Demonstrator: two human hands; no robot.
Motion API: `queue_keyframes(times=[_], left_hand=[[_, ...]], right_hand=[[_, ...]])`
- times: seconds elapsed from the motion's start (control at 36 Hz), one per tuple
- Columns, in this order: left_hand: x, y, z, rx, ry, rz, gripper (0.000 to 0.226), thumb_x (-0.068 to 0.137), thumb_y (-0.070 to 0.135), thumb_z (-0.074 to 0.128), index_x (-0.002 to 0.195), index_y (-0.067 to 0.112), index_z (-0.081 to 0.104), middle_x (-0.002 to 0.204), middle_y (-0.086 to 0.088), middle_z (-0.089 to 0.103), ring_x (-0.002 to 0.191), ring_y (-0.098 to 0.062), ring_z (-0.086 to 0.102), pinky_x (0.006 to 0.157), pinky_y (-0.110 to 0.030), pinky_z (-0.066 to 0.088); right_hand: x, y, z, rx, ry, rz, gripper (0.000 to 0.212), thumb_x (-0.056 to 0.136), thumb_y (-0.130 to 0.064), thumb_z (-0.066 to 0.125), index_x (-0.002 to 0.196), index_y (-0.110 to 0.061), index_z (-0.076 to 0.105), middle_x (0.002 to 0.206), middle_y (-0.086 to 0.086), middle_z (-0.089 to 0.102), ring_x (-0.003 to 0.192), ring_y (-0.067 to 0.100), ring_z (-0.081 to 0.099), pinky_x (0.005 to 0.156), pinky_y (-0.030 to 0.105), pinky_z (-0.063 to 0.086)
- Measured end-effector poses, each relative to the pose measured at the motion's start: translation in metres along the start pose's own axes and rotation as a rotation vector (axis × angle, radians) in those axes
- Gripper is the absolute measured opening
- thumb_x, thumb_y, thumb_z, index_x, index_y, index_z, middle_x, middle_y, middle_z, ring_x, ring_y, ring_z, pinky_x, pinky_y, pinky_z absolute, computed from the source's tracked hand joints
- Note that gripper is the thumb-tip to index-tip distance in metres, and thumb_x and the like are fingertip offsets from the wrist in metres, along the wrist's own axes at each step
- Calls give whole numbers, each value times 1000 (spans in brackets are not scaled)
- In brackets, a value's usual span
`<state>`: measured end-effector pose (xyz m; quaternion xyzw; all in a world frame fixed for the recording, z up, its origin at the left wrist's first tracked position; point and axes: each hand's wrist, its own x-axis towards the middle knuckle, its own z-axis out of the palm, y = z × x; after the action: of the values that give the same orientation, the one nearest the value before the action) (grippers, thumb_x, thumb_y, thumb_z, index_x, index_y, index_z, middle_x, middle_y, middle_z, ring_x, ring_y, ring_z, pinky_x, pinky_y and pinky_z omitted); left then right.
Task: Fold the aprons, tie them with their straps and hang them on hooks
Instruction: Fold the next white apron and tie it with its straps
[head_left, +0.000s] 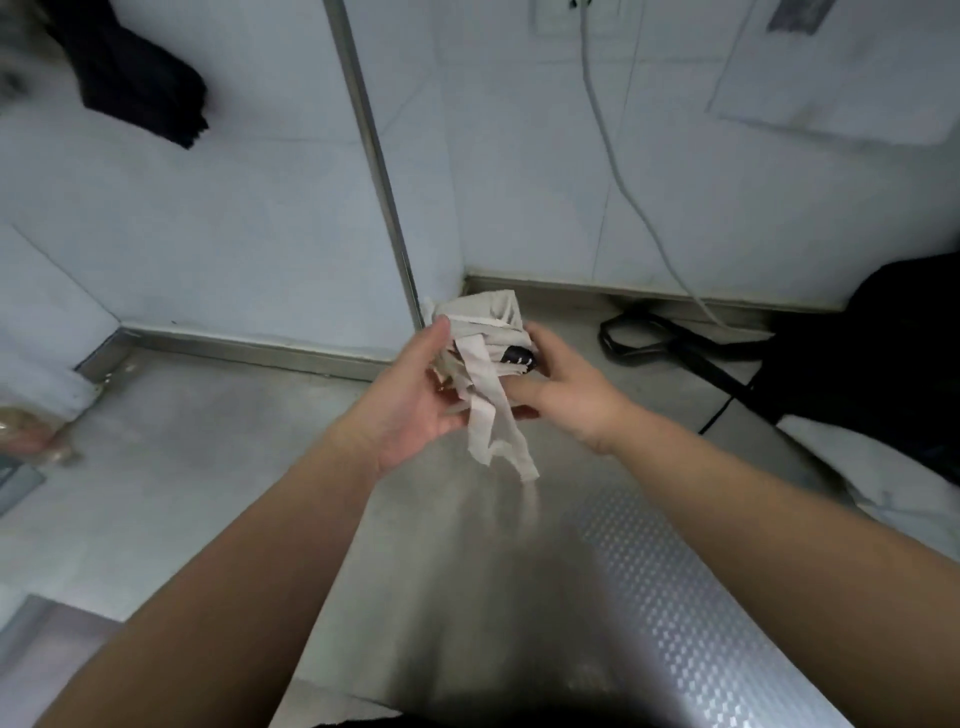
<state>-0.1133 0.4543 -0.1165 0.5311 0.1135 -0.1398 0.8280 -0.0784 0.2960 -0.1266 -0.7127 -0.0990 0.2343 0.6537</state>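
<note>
Both hands hold one item: the left hand (415, 400) cups, and the right hand (566, 389) grips, the folded beige cloth apron bundle (480, 319), raised above the stainless-steel tabletop (208, 441). Flat beige straps (498, 431) wrap it, their ends dangling loose. Risk: an unsecured end may slip, letting the wrap unwind. A black apron (140, 78) hangs on the wall.

Steel counter (208, 467) bears a black apron (883, 358) at right.
</note>
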Motion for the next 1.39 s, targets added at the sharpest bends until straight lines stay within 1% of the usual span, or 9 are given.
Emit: queue_keyframes(times=[0.25, 0.36, 0.47, 0.56, 0.89, 0.94, 1.17, 1.28, 1.39], left_hand=[[-15, 46, 15, -64, 208, 176, 59, 70, 17, 62, 124, -3, 54, 119, -23, 62, 94, -28, 66, 72, -34, 56], [-33, 64, 14, -25, 273, 272, 41, 82, 9, 60, 121, -5, 56, 118, -24, 62, 105, -33, 63, 78, -38, 57], [-52, 93, 3, -17, 366, 394, 19, 84, 7, 60, 100, -1, 65, 94, -19, 66, 92, -33, 64, 86, -44, 55], [-64, 116, -11, -66, 434, 443, 4, 84, 8, 61, 82, 7, 65, 75, -8, 64, 78, -23, 61, 76, -37, 57], [-108, 196, -107, -262, 447, 492, 2, 89, 10, 61, 88, 9, 60, 80, -6, 67, 82, -21, 63, 79, -41, 55], [-114, 212, -136, -236, 458, 444, 5, 89, 15, 61, 85, 14, 59, 78, -3, 60, 77, -17, 59, 87, -47, 50], [-122, 240, -196, -207, 399, 315, 19, 87, 25, 64, 96, 8, 62, 90, -13, 66, 77, -21, 66, 65, -33, 56], [-130, 255, -202, 28, 435, 195, 31, 86, 39, 63, 103, 13, 59, 110, -13, 57, 108, -31, 53, 92, -46, 44], [-137, 285, -203, 263, 534, 588, 54, 88, 25, 60, 137, 19, 37, 129, 1, 48, 128, -23, 42, 100, -41, 35]], right_hand=[[19, -57, 9, 52, -121, -56, 108, 56, -25, 67, 150, -32, 12, 110, -5, 56, 88, 10, 57, 92, 32, 43], [19, -75, 25, -86, -160, -79, 131, 55, -45, 82, 148, -35, -9, 140, -11, 44, 123, 9, 49, 108, 36, 37], [8, -97, 44, -416, -196, -126, 101, 72, -28, 80, 149, -19, 15, 115, -13, 54, 100, 9, 59, 74, 19, 48], [8, -116, 60, -711, -146, -193, 15, 82, -25, 69, 93, -18, 61, 76, -7, 56, 68, 11, 56, 54, 19, 39], [17, -219, 154, -71, -161, -87, 12, 93, -2, 46, 88, -8, 55, 58, 9, 48, 55, 19, 46, 61, 33, 51], [21, -243, 175, 1, -138, -152, 30, 94, 0, 46, 123, 3, 39, 57, 7, 44, 55, 19, 43, 57, 32, 50], [44, -309, 260, 55, -35, -467, 13, 93, -5, 53, 89, -11, 63, 78, 5, 62, 72, 14, 59, 84, 32, 53], [54, -330, 290, 13, -59, -496, 13, 93, -1, 51, 88, -5, 62, 78, 4, 61, 72, 13, 57, 79, 30, 51], [58, -347, 306, -88, -88, -476, 9, 93, -2, 52, 93, -4, 61, 70, 8, 60, 67, 19, 55, 72, 34, 49]])
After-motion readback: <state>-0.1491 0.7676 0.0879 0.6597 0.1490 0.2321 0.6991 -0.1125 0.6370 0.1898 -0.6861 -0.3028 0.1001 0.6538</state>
